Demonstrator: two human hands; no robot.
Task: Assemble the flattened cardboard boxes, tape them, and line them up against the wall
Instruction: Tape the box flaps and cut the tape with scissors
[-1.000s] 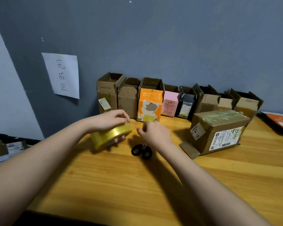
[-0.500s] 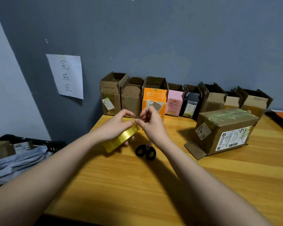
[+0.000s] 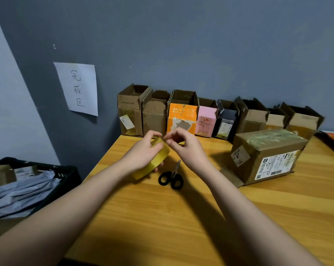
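Grey-blue wall and a yellow wooden worktop (image 3: 181, 217) frame the scene. Above the worktop, the right hand (image 3: 183, 146) has its fingers (image 3: 169, 138) curled to a pinch at the top edge of the tape roll (image 3: 152, 164), probably picking for the loose end; whether any tape is actually caught between them is too small to tell. The left hand (image 3: 145, 150) wraps the roll and holds it tilted, which steadies it for that picking. Black-handled scissors (image 3: 171, 178) lie just beside the roll, handy for cutting. To the right a brown box (image 3: 266, 156) lies on its side with one flap splayed out, seemingly the one awaiting tape. Behind, a row of open boxes (image 3: 183, 114) stands against the wall beside a paper sign (image 3: 77, 89). A black crate (image 3: 66, 175) sits off the worktop's left edge. Nothing blocks the path to the box.
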